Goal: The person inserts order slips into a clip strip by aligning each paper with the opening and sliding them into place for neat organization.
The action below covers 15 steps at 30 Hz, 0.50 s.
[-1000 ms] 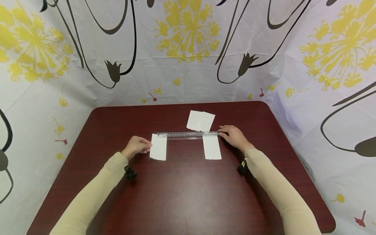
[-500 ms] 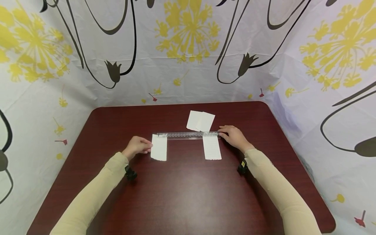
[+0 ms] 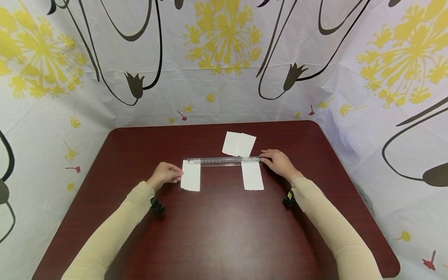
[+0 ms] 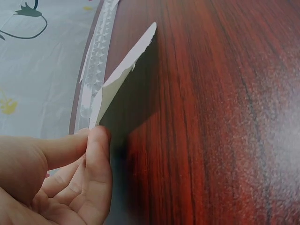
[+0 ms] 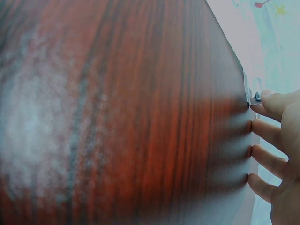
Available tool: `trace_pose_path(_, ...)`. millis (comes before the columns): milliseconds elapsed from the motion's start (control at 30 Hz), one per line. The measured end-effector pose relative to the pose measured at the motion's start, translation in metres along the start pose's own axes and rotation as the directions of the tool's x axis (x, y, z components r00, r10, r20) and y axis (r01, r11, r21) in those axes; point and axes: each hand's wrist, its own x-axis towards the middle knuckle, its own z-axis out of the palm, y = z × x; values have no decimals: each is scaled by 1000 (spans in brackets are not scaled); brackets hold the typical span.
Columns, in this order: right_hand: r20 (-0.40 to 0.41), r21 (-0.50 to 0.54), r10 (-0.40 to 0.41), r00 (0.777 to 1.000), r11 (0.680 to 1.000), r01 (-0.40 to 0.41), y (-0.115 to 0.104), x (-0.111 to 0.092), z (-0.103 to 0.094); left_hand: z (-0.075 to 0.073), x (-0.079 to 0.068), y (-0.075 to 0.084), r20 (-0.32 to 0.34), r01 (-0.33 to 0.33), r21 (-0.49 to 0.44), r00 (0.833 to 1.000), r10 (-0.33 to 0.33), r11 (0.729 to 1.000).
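Observation:
A clear plastic ruler (image 3: 220, 161) lies crosswise on the table. My left hand (image 3: 166, 173) pinches the left edge of a white paper slip (image 3: 190, 177) between thumb and fingers. This slip's far end meets the ruler's left end and appears to lie under it. In the left wrist view, the slip (image 4: 126, 65) rises from the table, its ragged near edge lifted. At the ruler's other end, my right hand (image 3: 279, 163) pinches the tip between thumb and forefinger, the remaining fingers spread apart. A lined paper slip (image 3: 252, 177) extends toward me from beneath the ruler's right part.
Two overlapping white paper pieces (image 3: 239, 144) lie just beyond the ruler, right of the middle. The dark red wooden table (image 3: 224, 233) has rounded corners. A white patterned cloth (image 3: 231, 89) hangs around its back and sides. Each wrist wears a small black camera.
My left hand has slid slightly to the right, carrying the left paper slip with it along the ruler. The right hand, ruler and other papers stay where they were.

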Motion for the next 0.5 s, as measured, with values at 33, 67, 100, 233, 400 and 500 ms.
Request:
trace_pose_path(33,-2,0,-1,1000,1000,1,0,0,0,-1,0,0,-4,1,2,1000,-1,1000)
trace_pose_path(67,-4,0,-1,1000,1000,1,0,0,0,-1,-1,1,-5,-3,5,1000,3,1000)
trace_pose_path(100,-5,1,0,1000,1000,0,-1,0,0,-2,-1,1,-7,-7,7,1000,7,1000)
trace_pose_path(233,-12,-1,-3,1000,1000,3,-2,-1,-1,-4,-2,1,-32,-31,50,999,33,998)
trace_pose_path(400,-5,-5,-2,1000,1000,2,-3,-2,-2,-3,-3,-1,-61,-169,177,981,183,970)
trace_pose_path(500,-1,5,4,1000,1000,-4,-2,-1,-1,0,-4,-3,-63,-311,283,938,341,908)
